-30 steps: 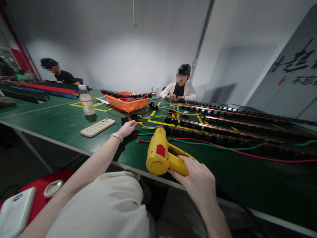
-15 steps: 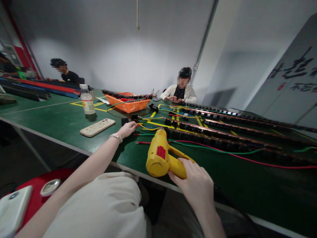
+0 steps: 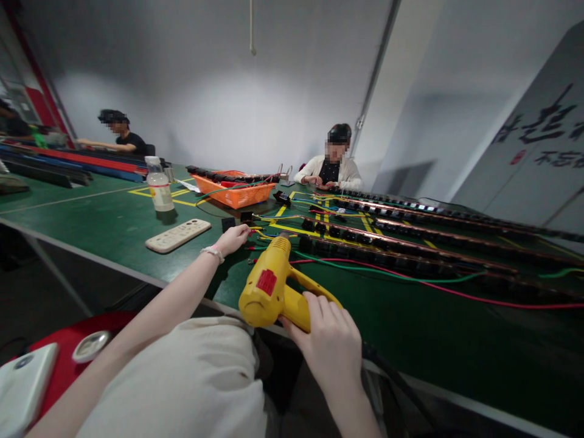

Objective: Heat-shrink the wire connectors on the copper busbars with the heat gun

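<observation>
My right hand (image 3: 332,331) is wrapped round the handle of a yellow heat gun (image 3: 264,286) with a red label, held above the table's front edge. Its nozzle end points away from me, over the wires. With closed fingers, my left hand (image 3: 232,239) pinches the ends of thin coloured wires (image 3: 260,231) beside a small black block (image 3: 228,224). These wires run right to a long dark strip with copper-coloured bars (image 3: 356,249). Green and red wires (image 3: 337,263) lie on the table to the right of the heat gun.
Left of my hand lie a beige phone-shaped case (image 3: 177,236) and a plastic bottle (image 3: 159,185). Behind stands an orange basket (image 3: 237,196) with strips across it. A person in a white top (image 3: 335,170) sits opposite. Several long strips cover the green table's (image 3: 438,322) right side.
The heat gun in my right hand has moved left, closer to my left hand, and is tilted more. My left hand stays on the wires. The person far left has stretched out an arm.
</observation>
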Available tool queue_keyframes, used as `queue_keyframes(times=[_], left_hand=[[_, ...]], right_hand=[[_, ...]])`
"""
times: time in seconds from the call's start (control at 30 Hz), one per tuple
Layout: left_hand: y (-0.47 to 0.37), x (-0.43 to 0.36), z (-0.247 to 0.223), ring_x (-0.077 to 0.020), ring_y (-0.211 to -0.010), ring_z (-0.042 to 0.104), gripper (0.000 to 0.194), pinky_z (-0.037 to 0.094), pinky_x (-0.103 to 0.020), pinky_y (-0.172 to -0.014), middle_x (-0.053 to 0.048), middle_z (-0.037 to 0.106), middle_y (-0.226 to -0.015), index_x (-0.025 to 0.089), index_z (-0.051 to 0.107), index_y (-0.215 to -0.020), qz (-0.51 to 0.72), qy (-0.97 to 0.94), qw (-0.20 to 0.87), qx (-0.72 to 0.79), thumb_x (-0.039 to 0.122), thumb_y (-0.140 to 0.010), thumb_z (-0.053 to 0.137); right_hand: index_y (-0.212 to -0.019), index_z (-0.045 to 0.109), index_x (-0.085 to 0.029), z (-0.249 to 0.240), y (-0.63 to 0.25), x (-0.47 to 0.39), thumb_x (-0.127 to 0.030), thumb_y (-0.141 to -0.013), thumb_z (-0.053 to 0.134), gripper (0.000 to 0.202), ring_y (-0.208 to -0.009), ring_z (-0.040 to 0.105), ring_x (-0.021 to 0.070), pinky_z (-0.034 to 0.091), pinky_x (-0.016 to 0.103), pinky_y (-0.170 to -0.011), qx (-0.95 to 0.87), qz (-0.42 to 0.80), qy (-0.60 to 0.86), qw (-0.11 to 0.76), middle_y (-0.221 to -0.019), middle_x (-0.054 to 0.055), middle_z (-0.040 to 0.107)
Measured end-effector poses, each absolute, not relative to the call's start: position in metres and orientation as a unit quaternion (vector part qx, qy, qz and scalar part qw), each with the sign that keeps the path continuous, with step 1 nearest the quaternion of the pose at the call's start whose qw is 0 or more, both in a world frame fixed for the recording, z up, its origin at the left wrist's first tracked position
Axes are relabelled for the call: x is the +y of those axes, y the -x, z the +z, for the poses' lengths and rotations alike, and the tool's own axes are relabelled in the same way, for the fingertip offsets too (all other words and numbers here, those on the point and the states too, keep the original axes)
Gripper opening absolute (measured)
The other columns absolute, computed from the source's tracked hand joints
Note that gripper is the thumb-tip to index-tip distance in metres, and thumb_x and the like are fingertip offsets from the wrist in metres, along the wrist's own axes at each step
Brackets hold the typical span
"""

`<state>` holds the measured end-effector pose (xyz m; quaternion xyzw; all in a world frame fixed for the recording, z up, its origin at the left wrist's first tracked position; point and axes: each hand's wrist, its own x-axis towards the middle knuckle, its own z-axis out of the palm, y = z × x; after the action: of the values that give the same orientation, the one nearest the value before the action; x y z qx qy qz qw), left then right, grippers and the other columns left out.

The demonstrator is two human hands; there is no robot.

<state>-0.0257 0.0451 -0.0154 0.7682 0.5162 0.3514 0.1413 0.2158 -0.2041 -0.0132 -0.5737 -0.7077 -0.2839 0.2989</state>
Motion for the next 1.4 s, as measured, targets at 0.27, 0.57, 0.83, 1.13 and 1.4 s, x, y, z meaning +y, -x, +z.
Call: queue_keyframes(times=[0.27,0.57,0.83,1.13,1.4], left_hand=[[0.022,0.041,-0.011,-0.0149,-0.059,0.05,0.031,0.036,-0.025,-0.056,-0.001,0.057,-0.063,0.019,0.058,-0.081,0.337,-0.765,0.128,0.534,0.04,-0.084,0.036],[0.023,0.042,-0.004,-0.0194,-0.07,0.054,0.021,0.041,-0.027,-0.065,-0.003,0.061,-0.065,0.017,0.06,-0.072,0.398,-0.734,0.184,0.518,0.038,-0.071,0.055],[0.026,0.037,-0.006,-0.0227,-0.091,0.056,0.027,0.042,-0.028,-0.069,-0.006,0.067,-0.081,0.021,0.063,-0.092,0.444,-0.703,0.196,0.52,0.035,-0.07,0.058],[0.026,0.044,-0.003,-0.0214,-0.079,0.055,0.021,0.041,-0.028,-0.065,-0.004,0.065,-0.071,0.02,0.06,-0.073,0.397,-0.734,0.197,0.514,0.04,-0.069,0.058],[0.026,0.043,-0.009,-0.019,-0.072,0.055,0.036,0.042,-0.027,-0.066,-0.004,0.062,-0.073,0.017,0.059,-0.081,0.344,-0.765,0.142,0.525,0.047,-0.081,0.039]], right_hand=[[-0.101,0.057,-0.016,-0.016,-0.192,-0.198,-0.059,-0.076,0.056,0.05,-0.072,0.05,0.0186,0.033,0.032,-0.069,-0.725,-0.259,0.563,0.301,-0.077,0.003,0.057],[-0.099,0.056,-0.017,-0.017,-0.172,-0.183,-0.063,-0.076,0.053,0.052,-0.073,0.051,0.0178,0.035,0.032,-0.068,-0.741,-0.246,0.544,0.31,-0.077,0.003,0.057],[-0.101,0.056,-0.017,-0.012,-0.169,-0.182,-0.061,-0.076,0.054,0.051,-0.074,0.051,0.0183,0.035,0.032,-0.069,-0.752,-0.226,0.544,0.296,-0.079,0.003,0.057],[-0.104,0.057,-0.016,-0.017,-0.172,-0.181,-0.06,-0.075,0.057,0.053,-0.075,0.052,0.0179,0.034,0.031,-0.071,-0.749,-0.227,0.534,0.32,-0.081,0.003,0.059],[-0.103,0.059,-0.017,-0.02,-0.188,-0.182,-0.067,-0.078,0.046,0.057,-0.077,0.054,0.0177,0.032,0.03,-0.072,-0.749,-0.224,0.523,0.338,-0.084,0.004,0.062]])
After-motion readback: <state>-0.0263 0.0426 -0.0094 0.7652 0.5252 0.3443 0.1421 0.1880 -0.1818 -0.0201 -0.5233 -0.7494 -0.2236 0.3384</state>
